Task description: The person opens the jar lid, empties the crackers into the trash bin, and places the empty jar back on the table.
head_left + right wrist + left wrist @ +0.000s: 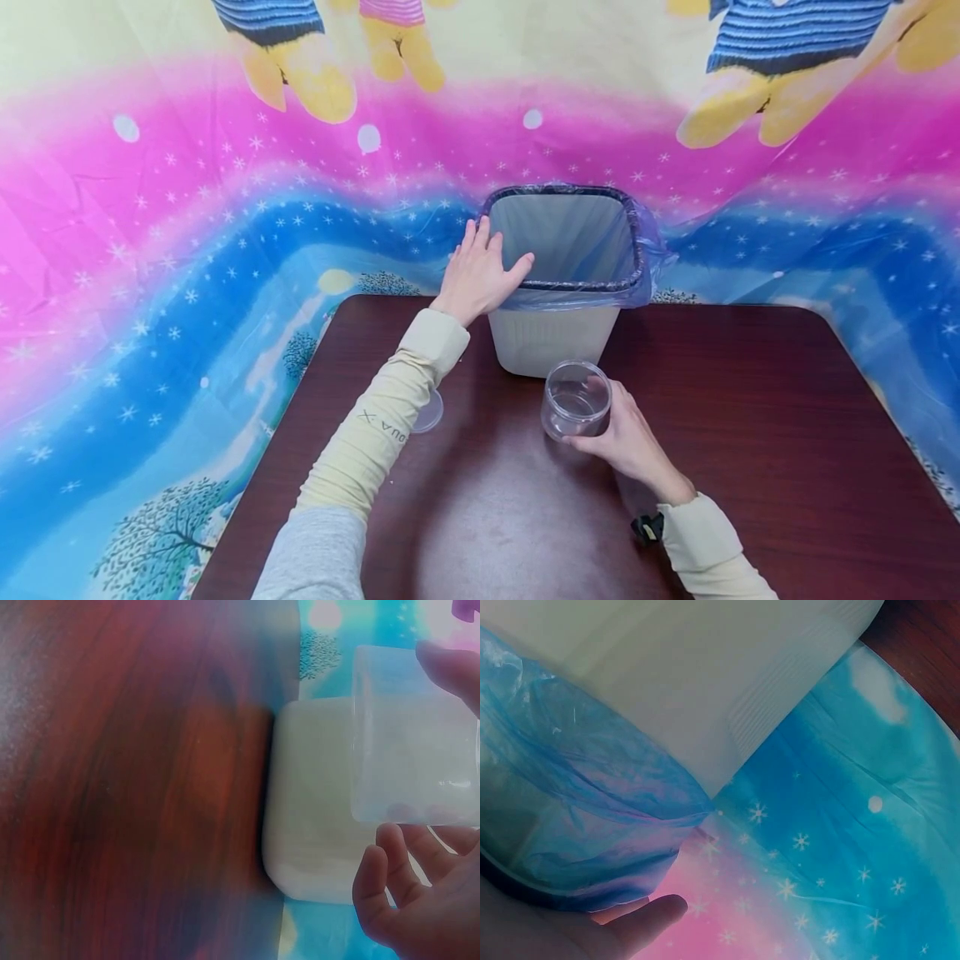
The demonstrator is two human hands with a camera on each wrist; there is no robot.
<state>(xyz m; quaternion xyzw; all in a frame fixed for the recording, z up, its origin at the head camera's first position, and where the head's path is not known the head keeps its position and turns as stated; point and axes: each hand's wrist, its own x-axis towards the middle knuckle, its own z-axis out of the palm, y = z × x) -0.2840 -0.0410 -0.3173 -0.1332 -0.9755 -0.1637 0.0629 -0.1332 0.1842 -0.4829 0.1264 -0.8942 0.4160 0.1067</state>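
Observation:
A beige trash bin (551, 340) stands at the back of the table, lined with a translucent blue-purple bag (647, 271) folded over its rim. My left hand (478, 275) rests on the bin's left rim, fingers spread and mostly straight. In the left wrist view, fingers (656, 921) show just past the bagged rim. With thumb and fingers around its sides, my right hand (633, 442) grips a clear plastic jar (570, 406) in front of the bin. The jar has no lid on and looks empty. In the right wrist view the jar (405, 742) overlaps the bin.
A clear round lid (430, 413) lies on the dark red-brown table (750, 433), partly hidden by my left forearm. Behind the table hangs a colourful printed cloth (225, 275). A black band (647, 528) sits at my right wrist.

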